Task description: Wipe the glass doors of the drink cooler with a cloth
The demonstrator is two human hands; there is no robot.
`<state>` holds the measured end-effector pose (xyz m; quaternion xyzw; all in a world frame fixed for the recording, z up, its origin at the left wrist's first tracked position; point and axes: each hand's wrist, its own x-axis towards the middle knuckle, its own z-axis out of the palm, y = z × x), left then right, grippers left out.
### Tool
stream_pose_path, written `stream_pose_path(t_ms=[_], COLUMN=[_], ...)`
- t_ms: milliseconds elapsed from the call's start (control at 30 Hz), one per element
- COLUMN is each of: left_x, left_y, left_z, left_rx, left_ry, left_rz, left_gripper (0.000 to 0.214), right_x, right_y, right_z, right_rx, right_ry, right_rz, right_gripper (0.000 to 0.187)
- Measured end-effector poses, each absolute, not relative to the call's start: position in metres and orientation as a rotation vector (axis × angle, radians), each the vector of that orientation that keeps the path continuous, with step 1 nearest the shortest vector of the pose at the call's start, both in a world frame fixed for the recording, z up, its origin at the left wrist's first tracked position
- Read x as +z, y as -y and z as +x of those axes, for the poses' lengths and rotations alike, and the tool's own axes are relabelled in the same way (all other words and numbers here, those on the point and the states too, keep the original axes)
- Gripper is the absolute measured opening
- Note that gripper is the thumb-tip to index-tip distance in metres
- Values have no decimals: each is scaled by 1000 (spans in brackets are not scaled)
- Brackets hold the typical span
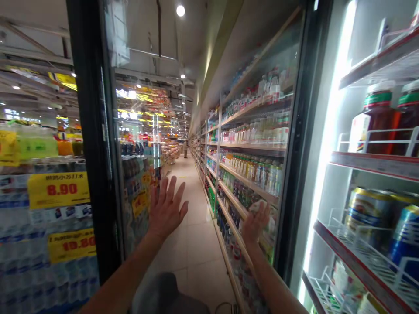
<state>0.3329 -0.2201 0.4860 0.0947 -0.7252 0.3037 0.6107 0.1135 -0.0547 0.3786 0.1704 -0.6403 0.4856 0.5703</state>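
Note:
A glass fridge door [196, 209] with a black frame stands swung out in front of me. My left hand [166, 207] is spread with its palm toward the glass and holds nothing; whether it touches the pane I cannot tell. Lower right, my right hand [255, 224] is curled over a white cloth [258, 206] close to the glass. Only a small crumpled part of the cloth shows, and this hand is slightly blurred.
At the right, the lit fridge holds cans [369, 209] and dark red bottles [376, 113] on wire-fronted shelves [376, 163]. Stacked drinks with yellow price signs [59, 189] stand left. Through the glass, bottle shelves [252, 146] line an aisle [190, 192]; a person [185, 149] is far off.

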Motion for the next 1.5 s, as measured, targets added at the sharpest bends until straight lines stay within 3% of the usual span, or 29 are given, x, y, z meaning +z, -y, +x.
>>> stream_pose_path(t_ms=[200, 267, 400, 467, 633, 700, 867, 1067, 1133, 1333, 1500], left_x=[487, 487, 487, 487, 487, 487, 488, 486, 486, 485, 485], left_y=[223, 224, 225, 224, 220, 218, 215, 213, 214, 214, 219], left_z=[335, 337, 339, 339, 341, 342, 342, 342, 342, 340, 339], left_rx=[599, 573, 593, 611, 627, 637, 630, 606, 596, 579, 556], left_ry=[1709, 1744, 1763, 1749, 1743, 1739, 1720, 1714, 1715, 1707, 1700], left_rz=[215, 213, 213, 220, 214, 208, 202, 197, 197, 184, 170], left_gripper=[65, 63, 57, 53, 50, 48, 48, 49, 50, 54, 58], right_x=[427, 451, 488, 483, 443, 450, 497, 471, 473, 508, 490], right_y=[90, 80, 69, 76, 90, 85, 77, 88, 78, 51, 70], right_z=[164, 146, 119, 133, 173, 162, 134, 167, 149, 94, 126], right_rx=[692, 727, 1110, 1067, 573, 608, 1113, 673, 692, 1248, 829], right_ry=[1315, 1307, 1445, 1447, 1186, 1198, 1374, 1242, 1235, 1408, 1289], right_rz=[1154, 1079, 539, 615, 1352, 1284, 594, 1194, 1163, 439, 990], right_gripper=[46, 47, 52, 49, 37, 38, 51, 43, 44, 51, 44])
